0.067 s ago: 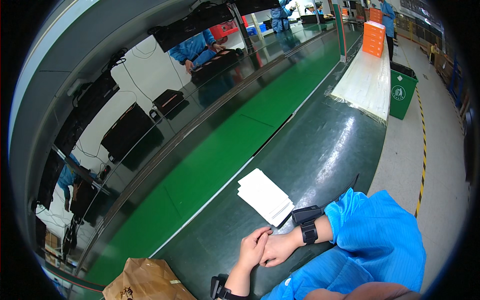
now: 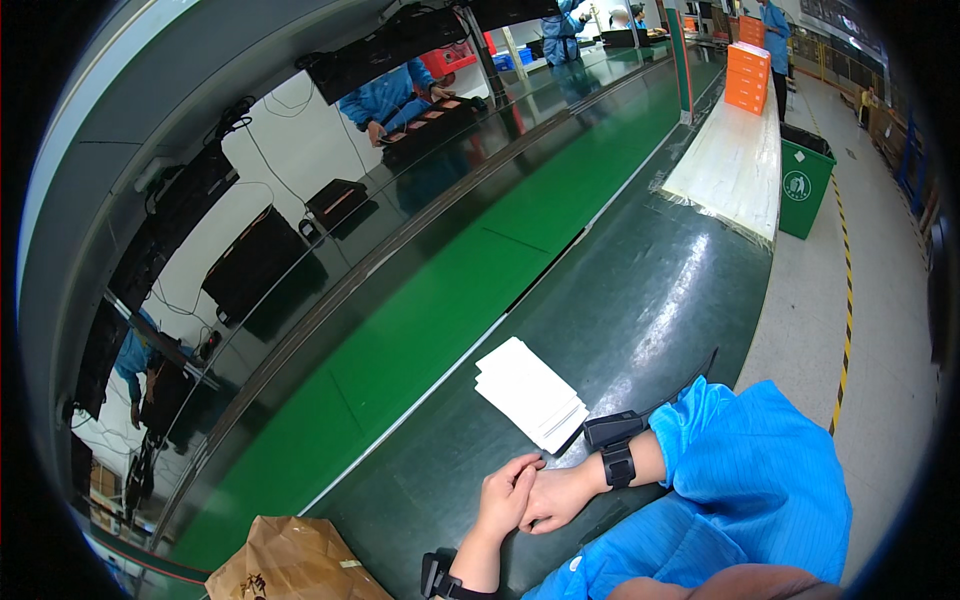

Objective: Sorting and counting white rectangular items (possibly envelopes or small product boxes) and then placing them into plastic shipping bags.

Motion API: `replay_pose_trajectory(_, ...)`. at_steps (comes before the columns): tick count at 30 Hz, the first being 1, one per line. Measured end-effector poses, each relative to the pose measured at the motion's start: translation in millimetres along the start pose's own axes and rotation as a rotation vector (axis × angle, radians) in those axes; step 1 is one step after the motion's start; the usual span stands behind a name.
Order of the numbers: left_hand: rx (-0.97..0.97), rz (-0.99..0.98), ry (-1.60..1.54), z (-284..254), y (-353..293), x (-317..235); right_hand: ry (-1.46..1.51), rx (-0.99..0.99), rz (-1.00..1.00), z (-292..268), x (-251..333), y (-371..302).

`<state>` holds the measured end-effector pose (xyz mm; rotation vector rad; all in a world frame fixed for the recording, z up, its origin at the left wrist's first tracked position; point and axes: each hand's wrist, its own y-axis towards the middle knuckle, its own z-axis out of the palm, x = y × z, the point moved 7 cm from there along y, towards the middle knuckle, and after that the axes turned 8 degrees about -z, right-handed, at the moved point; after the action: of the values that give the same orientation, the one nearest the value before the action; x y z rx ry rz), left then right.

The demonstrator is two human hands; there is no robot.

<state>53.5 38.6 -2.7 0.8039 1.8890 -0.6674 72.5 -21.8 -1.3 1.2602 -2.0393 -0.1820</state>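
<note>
My left hand (image 2: 502,492) rests over my right hand (image 2: 562,496) at the near part of the dark green worktop. The left fingers close around the right hand. My right hand is curled, with its fingers partly hidden under the left. No object shows in either one. Black straps with devices sit on both wrists, one a right wrist device (image 2: 614,436) beside the papers. Just beyond the hands lies a stack of white paper sheets or cards (image 2: 530,392), its edges uneven.
A brown paper bag (image 2: 295,562) stands at the near left. Along the worktop (image 2: 610,310) runs a green conveyor belt (image 2: 430,310). Orange boxes (image 2: 748,78) are stacked at the far right, near a green bin (image 2: 806,182). Across the belt, a co-worker's hands touch a black tray (image 2: 430,130).
My hands and the paper stack have not moved. Across the belt, the co-worker's hands have shifted slightly at the black tray.
</note>
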Motion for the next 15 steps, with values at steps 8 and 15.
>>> replay_pose_trajectory(8,-0.003,0.016,0.008,-0.5,3.3,-1.1,-0.003,-0.001,0.011,-1.1,-3.6,-1.4)
replay_pose_trajectory(15,-0.001,0.023,0.009,-0.6,3.2,-3.6,0.009,0.000,0.018,-2.0,-3.8,-1.7)
